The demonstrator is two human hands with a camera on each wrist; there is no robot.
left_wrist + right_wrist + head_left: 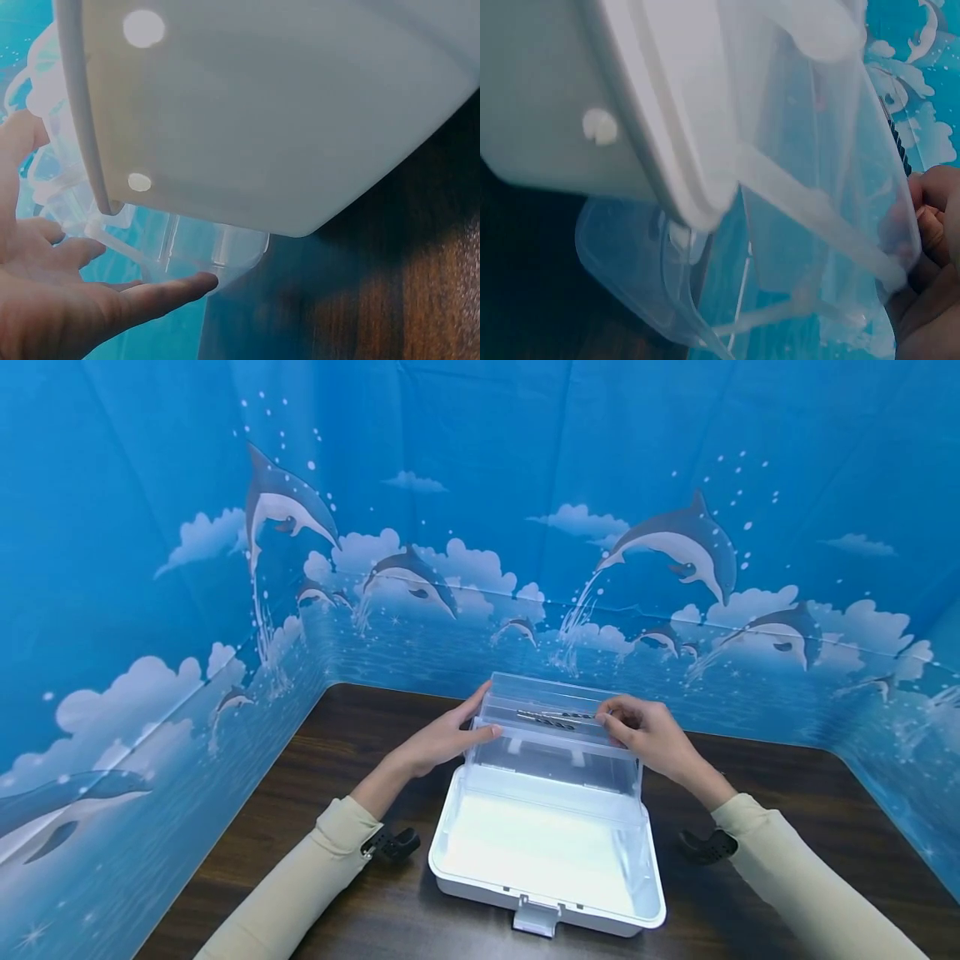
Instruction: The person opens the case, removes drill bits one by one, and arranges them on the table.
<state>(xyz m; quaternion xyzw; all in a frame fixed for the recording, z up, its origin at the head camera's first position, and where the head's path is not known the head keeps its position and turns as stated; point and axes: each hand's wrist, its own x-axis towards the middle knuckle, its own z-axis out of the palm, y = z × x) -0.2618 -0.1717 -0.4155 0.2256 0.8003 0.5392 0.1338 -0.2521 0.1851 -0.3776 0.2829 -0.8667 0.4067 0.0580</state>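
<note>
Sleeves (281,893): pale, nearest the head camera, one on each side of the box.
Box (468,886): white, open, on the dark worktop (300,785); latch (536,917) at front.
Tray (555,737): clear, raised at the box's rear; dark bits (555,723) lie in it.
Left grip (438,743): holds the tray's left end, thumb over the front edge.
Right grip (651,735): narrow, fingertips pinching one bit (897,142) near the tray's right end.
Backdrop (480,452): blue, dolphin print.

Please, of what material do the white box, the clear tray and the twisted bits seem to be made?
White box: probably moulded plastic, smooth; its walls are opaque, with rounded corners.
Clear tray: likely stiff plastic, somewhat glossy; it is see-through, with pale highlights on its edges.
Twisted bits: perhaps metal; dark spirals suggest it, but they are too small for certainty.
</note>
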